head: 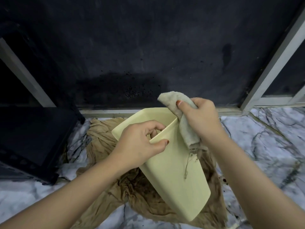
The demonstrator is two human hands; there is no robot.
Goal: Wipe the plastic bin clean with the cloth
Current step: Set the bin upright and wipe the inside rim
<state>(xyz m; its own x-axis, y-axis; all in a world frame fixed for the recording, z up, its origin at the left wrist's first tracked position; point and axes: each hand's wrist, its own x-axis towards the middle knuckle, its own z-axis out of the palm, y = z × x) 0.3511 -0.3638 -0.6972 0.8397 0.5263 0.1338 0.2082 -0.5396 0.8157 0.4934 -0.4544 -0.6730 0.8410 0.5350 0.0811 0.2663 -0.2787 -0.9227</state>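
Observation:
A pale yellow plastic bin (175, 179) is held tilted over the floor, its open mouth facing away from me and its base toward me. My left hand (140, 144) grips the near rim, fingers inside the bin and thumb on the outer wall. My right hand (198, 119) holds a rolled off-white cloth (179, 113) at the bin's right rim. One end of the cloth sticks up past my thumb. Its frayed end hangs down along the bin's side.
A stained brown cloth (132, 184) lies spread on the marble floor (264, 146) under the bin. A black crate-like object (33, 142) stands at the left. A dark wall panel with a pale metal frame (272, 66) rises just behind.

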